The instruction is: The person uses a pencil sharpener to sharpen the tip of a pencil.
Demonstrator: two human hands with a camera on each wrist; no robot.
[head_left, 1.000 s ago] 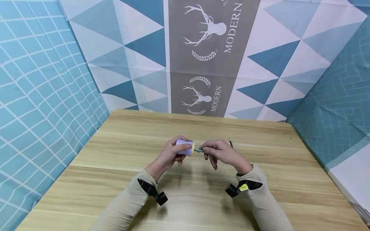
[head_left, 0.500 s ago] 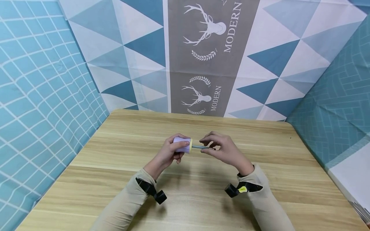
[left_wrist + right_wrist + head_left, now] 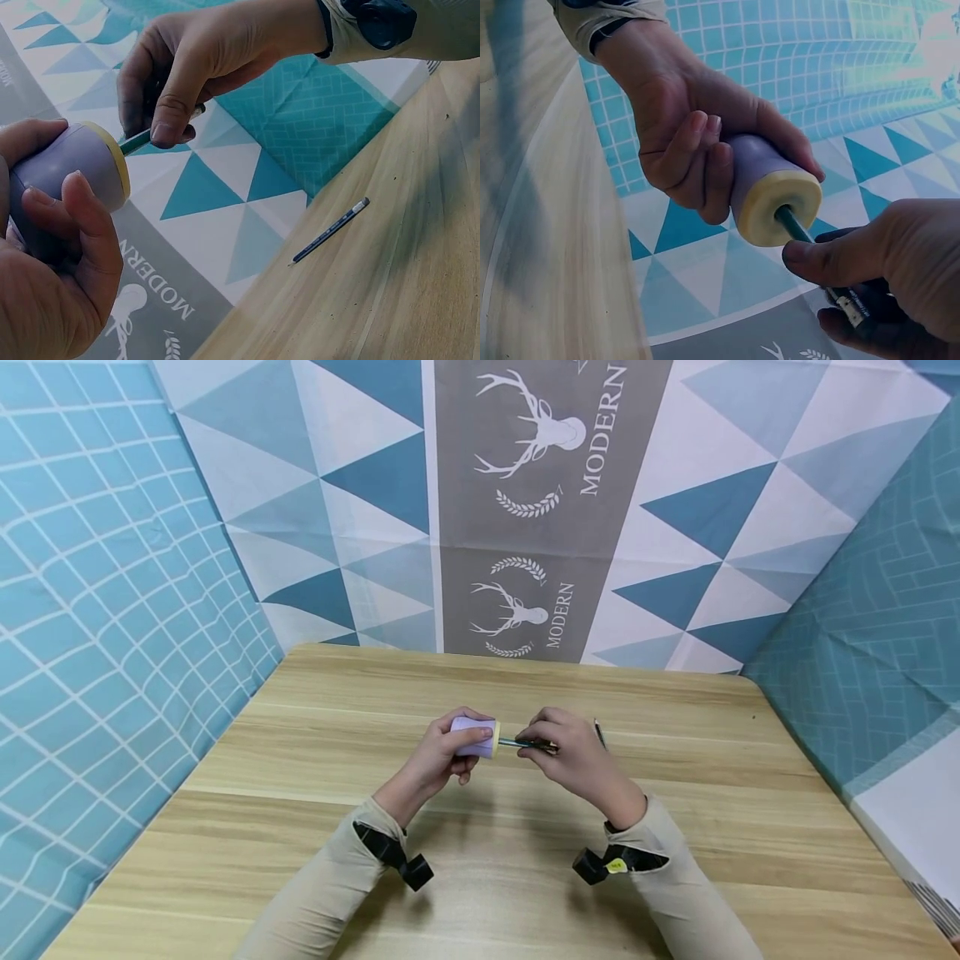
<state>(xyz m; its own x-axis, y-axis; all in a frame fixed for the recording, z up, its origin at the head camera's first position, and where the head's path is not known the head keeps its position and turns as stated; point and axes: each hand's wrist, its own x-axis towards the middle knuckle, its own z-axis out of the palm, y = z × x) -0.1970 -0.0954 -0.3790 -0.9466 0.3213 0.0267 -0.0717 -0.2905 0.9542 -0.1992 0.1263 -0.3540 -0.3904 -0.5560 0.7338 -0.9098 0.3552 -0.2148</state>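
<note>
My left hand [image 3: 431, 760] grips a small purple pencil sharpener [image 3: 474, 750] with fingers and thumb around its body. Its yellow end [image 3: 754, 217] faces my right hand, and a round hole shows in the middle. A dark green pencil [image 3: 796, 226] sits with one end inside that hole; its tip is hidden. My right hand [image 3: 577, 760] pinches the pencil's outer part between thumb and fingers, a short way from the yellow face. In the right wrist view, the pencil's rear end [image 3: 849, 309] shows between the thumb and lower fingers. Both hands are raised above the table.
Another pencil [image 3: 330, 231], dark blue, lies on the wooden table [image 3: 337, 710] beyond my right hand. A patterned cloth [image 3: 375, 527] hangs behind the table's far edge, and blue tile-patterned cloth [image 3: 112, 610] hangs at the left.
My right fingers loosened around the pencil half a second ago and now pinch it again, with the wrist turned. Since the first frame, the sharpener has shifted slightly left.
</note>
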